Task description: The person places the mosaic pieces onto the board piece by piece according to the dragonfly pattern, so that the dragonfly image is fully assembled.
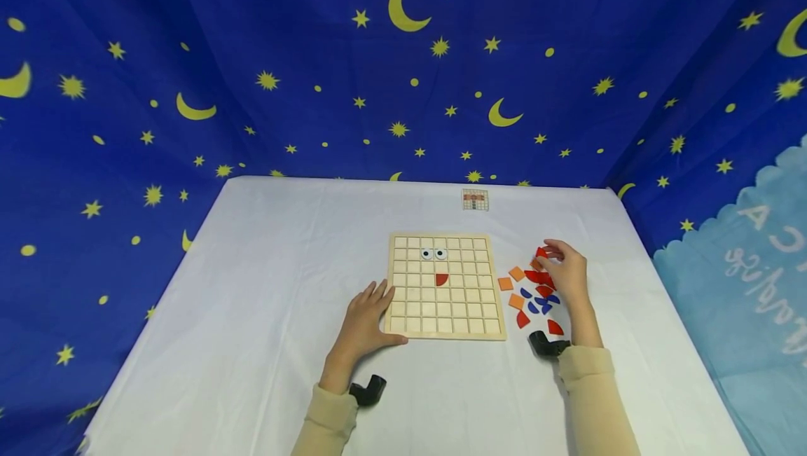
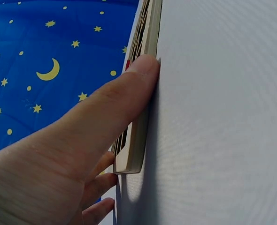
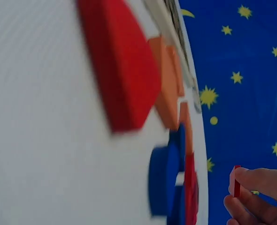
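A square wooden grid board (image 1: 445,335) lies flat with two round googly-eye pieces (image 1: 427,254) and a red quarter-circle piece (image 1: 442,279) in its cells. My left hand (image 1: 366,319) rests at the board's near left corner, fingers along the left side. Its thumb (image 2: 124,91) lies against the near edge in the left wrist view. To the right of the board, my right hand (image 1: 567,270) pinches a small red piece (image 3: 237,182) between thumb and fingers, above the loose pieces. The fingers partly cover that piece's shape.
Beside the board lie loose orange squares (image 1: 506,284), blue rounded pieces (image 1: 533,307) and red quarter-circles (image 1: 555,327). A small pattern card (image 1: 476,199) lies near the far edge of the white-covered table (image 1: 284,267). Blue star-patterned cloth (image 1: 328,43) hangs behind. Black cameras (image 1: 368,391) sit at both wrists.
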The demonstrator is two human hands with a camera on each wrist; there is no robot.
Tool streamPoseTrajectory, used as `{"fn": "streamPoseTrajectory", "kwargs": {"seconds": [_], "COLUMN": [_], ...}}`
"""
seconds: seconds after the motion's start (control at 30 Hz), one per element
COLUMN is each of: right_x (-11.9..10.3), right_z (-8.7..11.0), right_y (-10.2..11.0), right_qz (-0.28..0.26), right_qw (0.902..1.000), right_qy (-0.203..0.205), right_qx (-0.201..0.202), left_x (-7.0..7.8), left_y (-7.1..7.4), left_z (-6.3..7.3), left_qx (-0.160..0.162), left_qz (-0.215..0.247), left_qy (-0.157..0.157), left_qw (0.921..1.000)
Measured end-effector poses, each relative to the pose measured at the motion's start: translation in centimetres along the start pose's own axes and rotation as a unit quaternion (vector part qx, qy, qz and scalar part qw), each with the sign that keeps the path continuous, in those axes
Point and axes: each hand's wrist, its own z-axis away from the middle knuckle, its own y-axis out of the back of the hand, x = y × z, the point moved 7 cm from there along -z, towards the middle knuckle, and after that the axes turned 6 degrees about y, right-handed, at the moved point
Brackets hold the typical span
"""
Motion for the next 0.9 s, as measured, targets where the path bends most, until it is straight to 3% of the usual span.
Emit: {"fn": "streamPoseTrajectory", "kwargs": {"seconds": [0.47,0.63,0.73,0.9], "right_x": [-4.6,-6.2,-6.9,-7.7], "right_z": [-0.8,-1.2,-1.3,-1.3], "right_y": [-2.8,-4.1,-4.9,-6.4], "right_qz": [-0.023,-0.04,-0.058,-0.075], "right_qw": [0.9991,0.9963,0.9935,0.9914], "right_qy": [0.025,0.072,0.091,0.087], "right_qx": [-0.023,-0.023,-0.036,-0.062], "left_x": [-0.2,-0.2,-0.1,-0.1], "left_y": [0.3,0.2,0.2,0.1], "left_z": [-0.2,-0.1,-0.1,0.0], "left_qx": [0.01,0.011,0.007,0.002], "left_qz": [-0.006,-0.005,0.0,-0.003], "left_qy": [-0.004,-0.002,-0.002,-0.001], "left_qw": [0.9999,0.9999,1.0,1.0]}}
